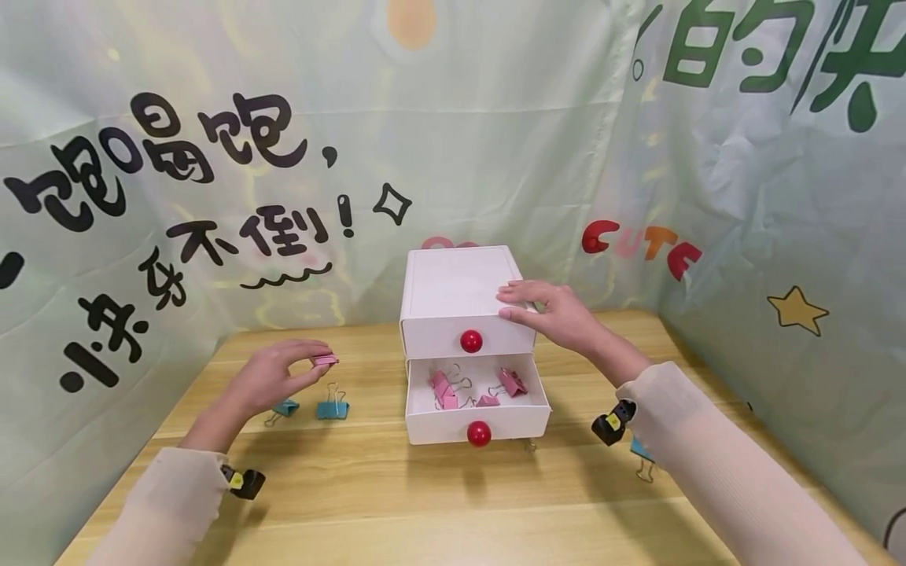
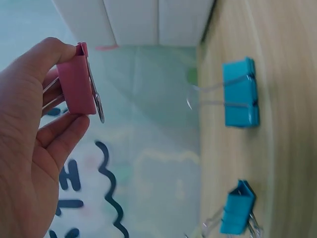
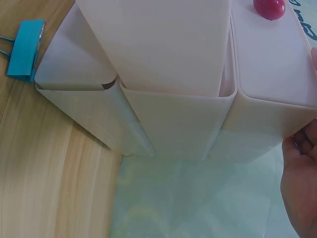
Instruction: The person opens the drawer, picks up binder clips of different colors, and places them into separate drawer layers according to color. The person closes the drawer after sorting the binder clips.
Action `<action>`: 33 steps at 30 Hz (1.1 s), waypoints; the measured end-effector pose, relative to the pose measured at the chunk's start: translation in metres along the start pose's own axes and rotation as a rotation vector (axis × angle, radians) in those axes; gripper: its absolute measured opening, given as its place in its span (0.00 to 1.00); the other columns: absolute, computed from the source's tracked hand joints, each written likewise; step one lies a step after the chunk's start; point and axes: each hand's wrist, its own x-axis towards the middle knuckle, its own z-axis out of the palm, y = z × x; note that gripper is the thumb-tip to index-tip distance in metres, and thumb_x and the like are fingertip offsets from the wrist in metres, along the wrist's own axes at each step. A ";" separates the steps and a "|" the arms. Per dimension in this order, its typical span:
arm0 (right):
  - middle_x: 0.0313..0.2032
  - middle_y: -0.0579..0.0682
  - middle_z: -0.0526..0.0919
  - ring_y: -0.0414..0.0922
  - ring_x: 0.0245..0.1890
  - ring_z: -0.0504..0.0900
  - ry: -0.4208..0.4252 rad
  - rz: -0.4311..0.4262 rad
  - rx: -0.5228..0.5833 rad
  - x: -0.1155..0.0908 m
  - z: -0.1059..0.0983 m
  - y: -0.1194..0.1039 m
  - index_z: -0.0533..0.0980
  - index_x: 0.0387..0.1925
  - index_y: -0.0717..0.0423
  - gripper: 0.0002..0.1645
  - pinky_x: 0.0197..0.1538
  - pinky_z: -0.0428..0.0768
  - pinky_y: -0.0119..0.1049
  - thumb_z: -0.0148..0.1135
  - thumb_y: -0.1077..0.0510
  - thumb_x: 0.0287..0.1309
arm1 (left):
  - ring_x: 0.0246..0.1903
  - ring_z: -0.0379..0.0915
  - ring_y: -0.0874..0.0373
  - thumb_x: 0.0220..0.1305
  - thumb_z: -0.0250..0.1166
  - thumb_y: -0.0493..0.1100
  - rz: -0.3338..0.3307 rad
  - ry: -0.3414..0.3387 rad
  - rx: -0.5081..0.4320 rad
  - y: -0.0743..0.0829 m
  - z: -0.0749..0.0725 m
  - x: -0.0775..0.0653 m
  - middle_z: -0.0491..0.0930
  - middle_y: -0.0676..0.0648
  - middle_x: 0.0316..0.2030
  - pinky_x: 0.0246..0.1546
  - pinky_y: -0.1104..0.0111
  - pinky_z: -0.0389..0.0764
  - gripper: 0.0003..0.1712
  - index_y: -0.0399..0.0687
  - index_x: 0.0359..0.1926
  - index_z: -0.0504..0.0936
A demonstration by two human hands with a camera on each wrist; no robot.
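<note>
My left hand [image 1: 265, 383] is to the left of a white drawer cabinet [image 1: 453, 283], held above the table. Between thumb and fingertips it pinches a pink binder clip [image 2: 78, 87], whose wire handles show in the left wrist view. My right hand [image 1: 559, 316] rests on the cabinet's top right edge, fingers extended over the top. The middle drawer [image 1: 435, 428] stands pulled out, with several pink binder clips [image 1: 513, 382] lying inside. Above it, the top drawer [image 1: 432, 338] is closed. Each of these drawers has a red knob [image 1: 479, 433].
Two teal binder clips, one upright [image 1: 333, 409] and one nearer the hand [image 1: 286, 408], lie on the wooden table [image 1: 340, 503] left of the cabinet. Another teal clip [image 1: 642, 449] is by the right sleeve. Wire handles [image 1: 529, 445] peek out below the drawer. Printed cloth [image 1: 495, 141] hangs behind.
</note>
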 end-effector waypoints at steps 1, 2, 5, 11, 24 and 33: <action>0.62 0.45 0.76 0.47 0.69 0.65 0.000 0.001 0.002 0.000 0.000 0.000 0.79 0.59 0.46 0.30 0.67 0.61 0.58 0.64 0.37 0.60 | 0.53 0.78 0.45 0.61 0.69 0.48 0.028 0.014 -0.001 0.003 0.000 0.001 0.83 0.47 0.51 0.53 0.47 0.75 0.18 0.50 0.52 0.85; 0.62 0.45 0.76 0.47 0.69 0.64 0.000 0.001 0.002 0.000 0.000 0.001 0.79 0.59 0.46 0.30 0.67 0.61 0.58 0.64 0.37 0.60 | 0.52 0.78 0.46 0.60 0.70 0.48 0.057 0.029 -0.001 0.006 0.000 0.002 0.83 0.47 0.50 0.52 0.48 0.76 0.18 0.50 0.51 0.85; 0.62 0.45 0.76 0.47 0.68 0.65 0.004 0.001 0.002 0.000 0.000 0.002 0.79 0.59 0.45 0.30 0.67 0.61 0.58 0.64 0.37 0.60 | 0.50 0.79 0.48 0.59 0.71 0.46 0.135 0.065 -0.011 0.015 -0.001 0.006 0.84 0.49 0.48 0.52 0.50 0.77 0.17 0.50 0.50 0.86; 0.62 0.45 0.76 0.46 0.68 0.65 0.005 0.001 0.003 0.000 0.000 0.002 0.79 0.58 0.45 0.30 0.67 0.61 0.58 0.64 0.37 0.59 | 0.50 0.80 0.53 0.58 0.72 0.45 0.194 0.089 -0.074 0.035 -0.005 0.011 0.84 0.54 0.47 0.51 0.54 0.79 0.16 0.52 0.48 0.87; 0.62 0.44 0.76 0.46 0.68 0.65 0.004 -0.007 0.006 0.000 0.001 0.003 0.79 0.59 0.45 0.30 0.67 0.61 0.58 0.63 0.36 0.60 | 0.49 0.80 0.59 0.59 0.71 0.42 0.246 0.098 -0.217 0.070 0.002 0.025 0.84 0.59 0.46 0.49 0.60 0.80 0.13 0.57 0.46 0.88; 0.61 0.44 0.77 0.46 0.68 0.65 0.002 -0.015 0.003 0.001 0.000 0.003 0.79 0.58 0.46 0.29 0.67 0.62 0.57 0.64 0.37 0.60 | 0.49 0.80 0.59 0.61 0.69 0.43 0.264 0.062 -0.332 0.091 0.014 0.036 0.84 0.57 0.47 0.49 0.57 0.80 0.12 0.56 0.46 0.88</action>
